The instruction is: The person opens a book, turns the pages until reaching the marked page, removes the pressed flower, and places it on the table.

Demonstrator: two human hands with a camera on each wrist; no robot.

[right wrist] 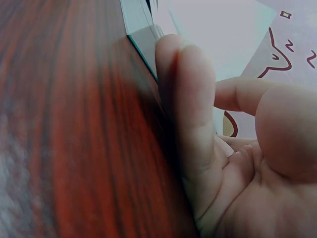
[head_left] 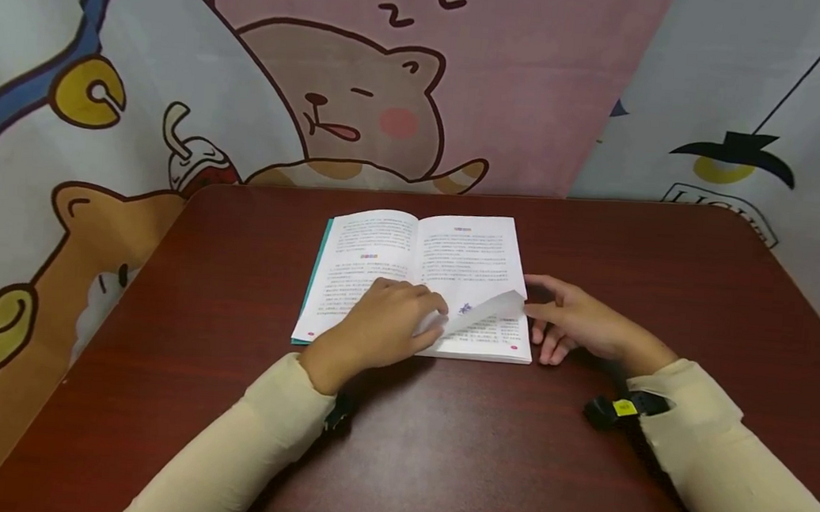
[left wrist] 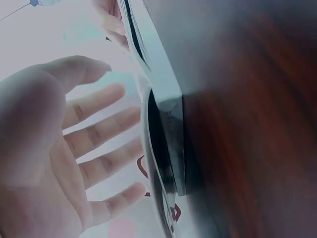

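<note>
An open book [head_left: 382,246] with printed white pages lies flat on the dark red table [head_left: 236,291]. One right-hand page [head_left: 495,306] is lifted and curls toward the middle. My left hand [head_left: 384,325] rests on the lower part of the book, its straight fingers against the curled page. In the left wrist view the left hand [left wrist: 74,144] shows an open palm beside the book's edge [left wrist: 168,99]. My right hand [head_left: 577,319] lies on the table at the book's right edge, fingers relaxed, close to the lifted page's corner. The right wrist view shows the right hand [right wrist: 223,148] beside the book's corner [right wrist: 141,29].
A cartoon-printed cloth [head_left: 365,86] hangs close behind the table as a backdrop. Both forearms wear cream sleeves [head_left: 239,450], with a black wrist camera [head_left: 617,409] on the right one. Bare tabletop lies left, right and in front of the book.
</note>
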